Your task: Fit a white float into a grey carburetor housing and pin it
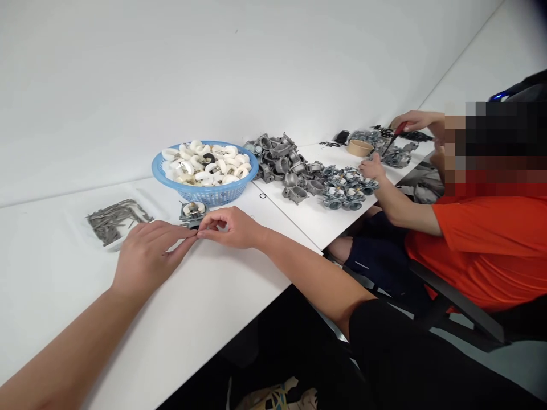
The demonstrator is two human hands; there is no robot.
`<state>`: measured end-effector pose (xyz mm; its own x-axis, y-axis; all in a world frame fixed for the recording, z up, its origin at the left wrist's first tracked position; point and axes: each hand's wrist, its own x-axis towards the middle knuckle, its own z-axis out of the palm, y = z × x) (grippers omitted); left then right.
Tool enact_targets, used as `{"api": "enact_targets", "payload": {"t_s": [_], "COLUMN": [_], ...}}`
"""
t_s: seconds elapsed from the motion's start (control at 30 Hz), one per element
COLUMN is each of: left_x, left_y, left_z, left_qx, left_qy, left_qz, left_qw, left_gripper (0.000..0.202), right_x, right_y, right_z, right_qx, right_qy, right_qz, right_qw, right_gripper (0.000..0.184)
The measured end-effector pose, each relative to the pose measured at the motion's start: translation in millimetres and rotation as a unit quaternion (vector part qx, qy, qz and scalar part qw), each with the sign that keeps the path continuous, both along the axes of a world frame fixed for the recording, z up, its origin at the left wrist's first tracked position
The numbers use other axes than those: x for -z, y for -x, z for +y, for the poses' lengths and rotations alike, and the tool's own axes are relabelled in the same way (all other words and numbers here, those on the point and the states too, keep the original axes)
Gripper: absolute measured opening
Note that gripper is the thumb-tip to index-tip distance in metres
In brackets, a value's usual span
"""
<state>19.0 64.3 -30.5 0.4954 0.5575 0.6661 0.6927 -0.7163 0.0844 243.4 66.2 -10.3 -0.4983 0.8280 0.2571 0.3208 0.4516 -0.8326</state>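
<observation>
My left hand (147, 253) rests on the white table (213, 296), fingers stretched toward a small grey metal carburettor part (193, 213) in front of the blue basket. My right hand (233, 226) is curled beside it, fingertips pinched together and meeting my left fingertips just below that part. What sits between the fingertips is too small to tell. The blue basket (171, 177) holds several white plastic floats (205, 162).
A pile of thin grey metal pins (115, 219) lies at the left. A heap of grey carburettor bodies (299, 171) sits to the right. A co-worker in an orange shirt (482, 245) works at the far right with a red-handled tool near a tape roll (359, 148).
</observation>
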Motion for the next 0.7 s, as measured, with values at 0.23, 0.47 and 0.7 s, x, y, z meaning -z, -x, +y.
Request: {"api": "enact_targets", "payload": {"t_s": [0.23, 0.47, 0.7], "left_x": [-3.1, 10.2, 10.3], "left_y": [1, -4, -4], "left_z": [-1, 11, 14], "left_qx": [-0.014, -0.128, -0.083], "left_qy": [0.018, 0.141, 0.171], "left_qz": [-0.027, 0.001, 0.012], "left_qw": [0.999, 0.982, 0.982], "left_gripper": [0.018, 0.078, 0.067], "right_x": [-7.3, 7.6, 18.1], "right_y": [-8, -12, -3], "right_z": [1, 17, 19], "right_qx": [0.022, 0.163, 0.172], "right_qy": [-0.047, -0.002, 0.008], "right_qz": [-0.026, 0.060, 0.048], "right_qw": [0.998, 0.985, 0.984], "right_gripper": [0.023, 0.025, 0.024]}}
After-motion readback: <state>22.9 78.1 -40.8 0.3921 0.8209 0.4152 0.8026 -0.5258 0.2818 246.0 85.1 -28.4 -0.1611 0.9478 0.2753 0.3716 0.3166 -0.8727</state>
